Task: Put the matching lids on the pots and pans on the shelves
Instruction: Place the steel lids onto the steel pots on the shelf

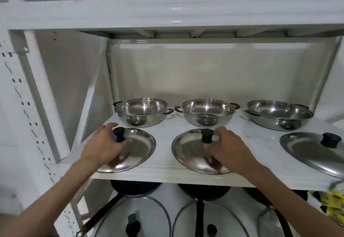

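Open height above the white middle shelf [167, 125], clear up to the shelf board above. At the back, three lidless steel pans: left pan [142, 111], middle pan [208, 112], right pan [279, 114]. In front, near the edge, left lid [138, 149] and middle lid [191, 153]; right lid [307, 153] overhanging the edge. Left hand [107, 143] curled around the left lid's black knob; right hand [229, 147] half open, fingers touching the middle lid's knob, not clearly closed. Below, dark pans and glass lids [210, 220].
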Demonstrator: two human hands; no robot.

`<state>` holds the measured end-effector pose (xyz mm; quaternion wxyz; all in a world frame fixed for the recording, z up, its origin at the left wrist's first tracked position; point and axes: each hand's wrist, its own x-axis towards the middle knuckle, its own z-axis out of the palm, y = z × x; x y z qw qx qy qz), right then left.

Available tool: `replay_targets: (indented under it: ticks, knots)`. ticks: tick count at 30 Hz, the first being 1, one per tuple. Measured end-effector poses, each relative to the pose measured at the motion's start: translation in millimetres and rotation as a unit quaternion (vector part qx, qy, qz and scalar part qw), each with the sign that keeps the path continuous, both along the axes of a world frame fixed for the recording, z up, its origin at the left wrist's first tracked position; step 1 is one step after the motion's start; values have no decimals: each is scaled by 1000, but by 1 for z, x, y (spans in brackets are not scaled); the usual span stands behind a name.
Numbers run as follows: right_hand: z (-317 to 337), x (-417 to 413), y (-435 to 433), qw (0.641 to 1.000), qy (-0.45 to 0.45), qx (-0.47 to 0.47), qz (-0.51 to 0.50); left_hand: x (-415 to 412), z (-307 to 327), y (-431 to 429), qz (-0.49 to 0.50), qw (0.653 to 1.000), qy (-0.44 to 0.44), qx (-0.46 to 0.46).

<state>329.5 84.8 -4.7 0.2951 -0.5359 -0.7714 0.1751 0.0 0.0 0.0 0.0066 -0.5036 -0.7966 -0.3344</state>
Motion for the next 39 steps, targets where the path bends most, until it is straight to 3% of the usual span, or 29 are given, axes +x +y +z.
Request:
replay_targets:
  ticks: [4,12,21,28,33,39]
  knots:
    - [10,-13,42,991,-131,-1,30,-2,18,41,50,992,37,-109]
    - [5,-27,75,973,-222,47,48,-15,10,67,50,995,10,-90]
    - [8,-13,48,984,-169,59,26,-15,16,39,2,998,39,-50]
    - [50,17,21,979,-160,114,44,-15,81,20,-20,997,71,14]
    - [92,14,73,979,-162,126,5,-26,125,70,-21,996,74,42]
    - [110,-7,184,984,-131,117,-36,-40,134,154,-5,996,83,29]
